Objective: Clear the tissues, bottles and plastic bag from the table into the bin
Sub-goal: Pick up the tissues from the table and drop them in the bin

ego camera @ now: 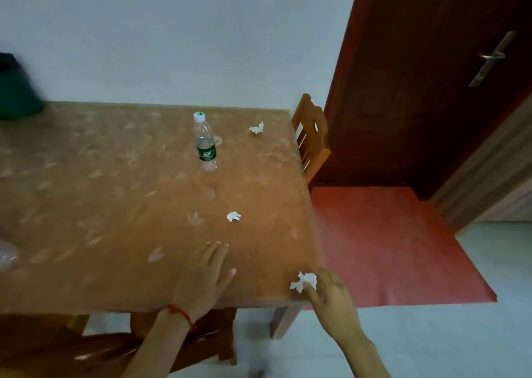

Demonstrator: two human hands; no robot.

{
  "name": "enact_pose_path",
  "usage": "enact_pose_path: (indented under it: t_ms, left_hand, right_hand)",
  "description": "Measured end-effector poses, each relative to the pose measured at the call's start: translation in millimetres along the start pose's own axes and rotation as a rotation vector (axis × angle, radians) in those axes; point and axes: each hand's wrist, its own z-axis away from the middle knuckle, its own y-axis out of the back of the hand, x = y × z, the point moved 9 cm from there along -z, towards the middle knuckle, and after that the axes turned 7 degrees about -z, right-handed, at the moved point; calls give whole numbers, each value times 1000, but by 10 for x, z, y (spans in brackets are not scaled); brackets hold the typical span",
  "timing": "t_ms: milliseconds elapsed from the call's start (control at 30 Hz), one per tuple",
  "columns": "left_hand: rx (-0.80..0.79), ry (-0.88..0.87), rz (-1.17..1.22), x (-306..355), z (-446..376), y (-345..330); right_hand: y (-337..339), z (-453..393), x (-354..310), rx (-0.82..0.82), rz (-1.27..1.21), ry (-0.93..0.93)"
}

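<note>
Your right fingers [312, 289] are on a crumpled tissue [303, 282] at the tabletop's near right corner, fingertips pressing or starting to pinch it; can't tell if it's actually lifted, looks still on the surface. Right hand [331, 300] hangs partly past the right edge. Your left hand [207, 276] lies flat, fingers straight and spread, palm down near the near edge, holding nothing; red string on the wrist.

Outward: second tissue [233, 216] just ahead of the left hand, toward the right edge, untouched. Bottle [205, 142] stands upright, capped, green label, near the far edge, right of centre. Third tissue [256, 129] beside it, toward the far right corner, apart from the bottle.

Something clear and blurred [7, 255] at the left edge of the tabletop, maybe another bottle or the bag, can't tell. Green bin [17, 89] sits past the far left corner, well apart from everything.

Progress, my read: early. Nothing visibly binned; bin inside is hidden. Left to do: three tissues, the bottle, the clear thing. You'll be crossing the whole tabletop to the bin each trip, so grab several tissues at once.
</note>
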Motion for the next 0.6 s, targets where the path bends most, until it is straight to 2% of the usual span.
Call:
enact_pose_path:
  t_ms: [133, 267, 600]
  left_hand:
    - [54, 4, 51, 17, -245, -45]
    - [-60, -12, 37, 7, -459, -216]
    - [-188, -52, 51, -120, -754, -614]
  right_hand:
    - [-43, -183, 128, -16, 34, -80]
    - [-115, -319, 250, -6, 37, -143]
    - [-424, -470, 695, -5, 84, -358]
